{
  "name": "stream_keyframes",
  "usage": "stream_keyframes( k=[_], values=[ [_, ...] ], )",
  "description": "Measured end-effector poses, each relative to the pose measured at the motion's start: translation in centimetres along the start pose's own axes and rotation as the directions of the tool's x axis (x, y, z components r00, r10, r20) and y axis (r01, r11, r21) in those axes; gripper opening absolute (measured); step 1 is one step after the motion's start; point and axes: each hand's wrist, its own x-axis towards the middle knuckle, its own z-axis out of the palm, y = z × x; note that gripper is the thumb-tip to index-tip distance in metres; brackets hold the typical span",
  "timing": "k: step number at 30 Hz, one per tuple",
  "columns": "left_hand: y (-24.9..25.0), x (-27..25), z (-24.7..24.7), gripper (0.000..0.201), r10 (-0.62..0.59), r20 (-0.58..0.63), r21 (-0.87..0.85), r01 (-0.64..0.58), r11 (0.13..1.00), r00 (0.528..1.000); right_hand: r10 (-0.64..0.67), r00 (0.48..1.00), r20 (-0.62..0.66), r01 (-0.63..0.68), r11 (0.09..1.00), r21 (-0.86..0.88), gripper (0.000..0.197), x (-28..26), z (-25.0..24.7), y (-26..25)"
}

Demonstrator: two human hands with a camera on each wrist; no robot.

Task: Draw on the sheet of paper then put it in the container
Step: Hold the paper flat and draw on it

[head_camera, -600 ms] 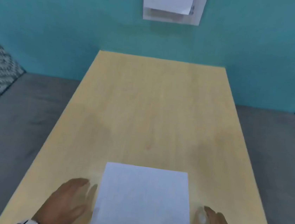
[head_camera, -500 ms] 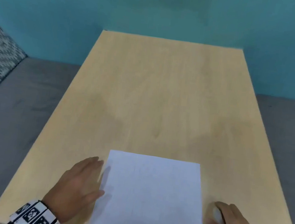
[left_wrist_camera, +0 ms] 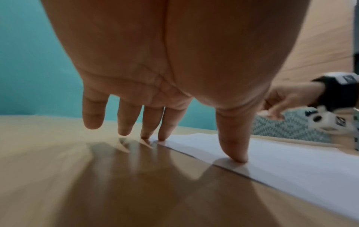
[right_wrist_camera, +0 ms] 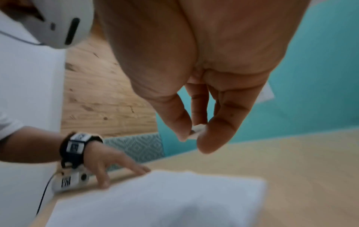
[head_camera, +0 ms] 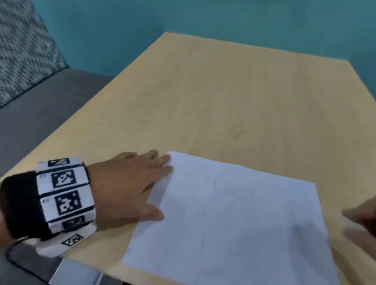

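A white sheet of paper with faint pencil curves lies flat near the front edge of the wooden table. My left hand lies flat beside its left edge, fingers straight, with the thumb and index fingertip pressing on the paper. My right hand hovers just off the sheet's right edge, above the table. In the right wrist view that hand pinches a small white thing between thumb and fingers; what it is cannot be told. No container shows in the head view.
Grey seating flanks the table, with a patterned cushion at the left. A teal wall stands behind. A white paper corner shows on the wall. A black cable hangs from my left wrist.
The head view has swung down and to the left. My left hand has slid onto the paper's left edge. My right hand has lifted off the table beside the right edge.
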Motion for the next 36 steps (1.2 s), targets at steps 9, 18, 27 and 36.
stream_keyframes(
  k=[9,18,27,36],
  values=[
    [0.9,0.4,-3.2,0.103,-0.022,-0.093,0.014,0.024,1.000,0.995,-0.253,0.962,0.105,0.246,0.967,0.068,0.012,9.0,-1.3,-18.7],
    [-0.4,2.7,-1.6,0.096,0.092,-0.042,0.062,-0.090,0.994,0.995,-0.217,0.938,0.272,0.238,0.970,-0.048,0.005,15.2,4.9,-22.2],
    [-0.9,4.0,-1.1,0.102,0.114,-0.003,0.153,-0.112,0.982,0.993,-0.277,0.915,0.294,0.321,0.941,-0.111,0.007,16.1,7.1,-21.7],
    [-1.0,4.0,-0.7,0.100,0.115,-0.016,0.139,-0.112,0.984,0.993,-0.289,0.905,0.312,0.325,0.943,-0.070,0.011,16.6,6.6,-22.5]
  ],
)
